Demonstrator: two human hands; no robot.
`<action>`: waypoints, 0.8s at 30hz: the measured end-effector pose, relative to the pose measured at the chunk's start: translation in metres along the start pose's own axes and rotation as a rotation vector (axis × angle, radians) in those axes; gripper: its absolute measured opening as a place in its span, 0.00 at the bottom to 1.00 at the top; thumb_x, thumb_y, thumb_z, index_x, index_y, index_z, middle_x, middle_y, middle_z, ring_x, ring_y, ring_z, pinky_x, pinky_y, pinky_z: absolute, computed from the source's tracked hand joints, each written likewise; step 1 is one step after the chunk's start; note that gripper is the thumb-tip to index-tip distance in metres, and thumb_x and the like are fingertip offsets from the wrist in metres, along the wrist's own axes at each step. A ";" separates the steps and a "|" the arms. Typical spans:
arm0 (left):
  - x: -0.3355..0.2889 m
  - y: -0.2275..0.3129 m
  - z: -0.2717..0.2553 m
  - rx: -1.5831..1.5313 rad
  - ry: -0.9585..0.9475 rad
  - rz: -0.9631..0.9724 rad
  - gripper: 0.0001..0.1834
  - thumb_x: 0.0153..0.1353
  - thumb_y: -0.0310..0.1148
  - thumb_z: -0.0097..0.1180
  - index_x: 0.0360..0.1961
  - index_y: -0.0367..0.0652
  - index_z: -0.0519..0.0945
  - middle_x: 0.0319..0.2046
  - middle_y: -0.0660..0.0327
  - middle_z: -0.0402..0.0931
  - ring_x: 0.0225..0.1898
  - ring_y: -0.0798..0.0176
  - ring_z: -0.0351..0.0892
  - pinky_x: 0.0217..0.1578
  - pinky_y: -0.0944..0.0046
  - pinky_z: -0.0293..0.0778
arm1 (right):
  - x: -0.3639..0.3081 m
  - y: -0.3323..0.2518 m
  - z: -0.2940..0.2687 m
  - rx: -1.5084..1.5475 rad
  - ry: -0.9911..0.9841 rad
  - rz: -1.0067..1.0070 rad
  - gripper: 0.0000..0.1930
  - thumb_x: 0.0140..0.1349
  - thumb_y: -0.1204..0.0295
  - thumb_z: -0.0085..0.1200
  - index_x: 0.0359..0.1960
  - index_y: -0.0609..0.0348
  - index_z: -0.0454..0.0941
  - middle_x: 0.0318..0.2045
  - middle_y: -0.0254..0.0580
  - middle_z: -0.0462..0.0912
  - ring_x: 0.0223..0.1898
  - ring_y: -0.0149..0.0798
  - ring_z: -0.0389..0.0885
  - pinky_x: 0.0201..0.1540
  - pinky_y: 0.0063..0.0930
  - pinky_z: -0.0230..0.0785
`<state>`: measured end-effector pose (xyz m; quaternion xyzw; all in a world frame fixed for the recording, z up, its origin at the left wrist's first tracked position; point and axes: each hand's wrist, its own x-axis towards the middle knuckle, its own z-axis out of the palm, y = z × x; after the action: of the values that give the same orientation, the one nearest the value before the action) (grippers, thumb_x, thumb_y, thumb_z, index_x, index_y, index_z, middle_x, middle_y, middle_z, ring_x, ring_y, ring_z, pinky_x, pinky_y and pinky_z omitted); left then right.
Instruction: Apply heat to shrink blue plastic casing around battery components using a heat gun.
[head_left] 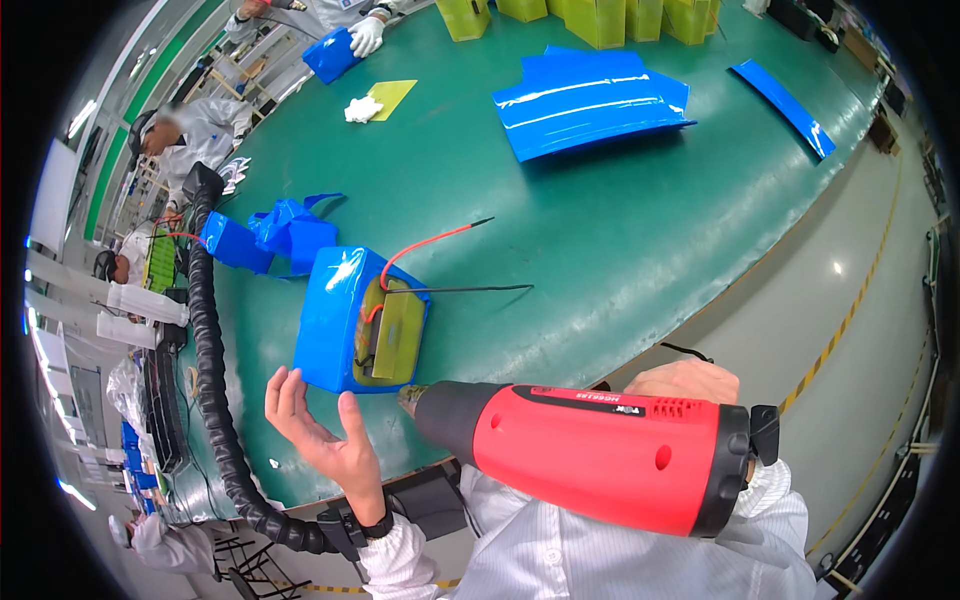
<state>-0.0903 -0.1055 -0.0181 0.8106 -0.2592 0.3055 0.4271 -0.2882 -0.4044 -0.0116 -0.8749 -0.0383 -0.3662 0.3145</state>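
Note:
A block-shaped battery pack in blue shrink film (328, 315) stands on the green table (560, 270). Its end facing right shows yellow-green board, with a red wire (430, 242) and a black wire (470, 289) sticking out. My right hand (690, 380) is closed round the grip of a red and black heat gun (600, 455), whose body hides most of the fingers. The gun's nozzle (412, 396) points left, close to the pack's lower right corner. With fingers spread, my left hand (325, 435) is beside the pack's near edge; I cannot tell whether the fingertips touch it.
A black flexible duct (210, 350) curves along the left table edge. Behind the pack lie crumpled blue film (290, 228) and another blue pack (232, 243). Farther off are blue film sheets (590, 105), yellow-green blocks (595, 22) and a co-worker's gloved hand (367, 36) on a blue pack.

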 end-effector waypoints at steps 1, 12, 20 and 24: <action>0.004 0.005 0.002 0.107 -0.020 0.033 0.23 0.66 0.24 0.59 0.62 0.37 0.73 0.62 0.53 0.68 0.64 0.53 0.68 0.66 0.52 0.65 | 0.003 -0.005 -0.005 0.021 -0.034 0.050 0.13 0.44 0.69 0.64 0.34 0.56 0.85 0.28 0.36 0.86 0.25 0.39 0.84 0.28 0.28 0.71; 0.013 0.010 -0.009 0.167 -0.218 0.041 0.29 0.56 0.19 0.65 0.60 0.40 0.75 0.64 0.54 0.65 0.67 0.53 0.66 0.69 0.52 0.60 | -0.018 0.006 0.012 -0.024 -0.022 0.128 0.13 0.44 0.70 0.64 0.34 0.58 0.85 0.28 0.36 0.86 0.25 0.38 0.83 0.27 0.28 0.70; -0.007 -0.009 -0.004 0.009 -0.208 0.011 0.45 0.57 0.22 0.64 0.75 0.42 0.58 0.74 0.52 0.48 0.77 0.49 0.49 0.74 0.48 0.54 | -0.019 0.009 0.022 0.043 -0.016 0.145 0.16 0.43 0.68 0.66 0.36 0.59 0.85 0.32 0.39 0.87 0.27 0.41 0.84 0.29 0.31 0.71; -0.009 -0.009 0.003 -0.040 -0.197 0.010 0.46 0.58 0.24 0.67 0.76 0.44 0.56 0.75 0.53 0.47 0.77 0.48 0.49 0.74 0.47 0.53 | -0.024 0.013 0.026 0.107 0.020 0.187 0.16 0.43 0.68 0.66 0.36 0.60 0.84 0.32 0.40 0.87 0.27 0.40 0.84 0.29 0.32 0.71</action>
<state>-0.0890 -0.1023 -0.0312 0.8268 -0.3101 0.2212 0.4140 -0.2861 -0.3956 -0.0486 -0.8531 0.0272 -0.3413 0.3938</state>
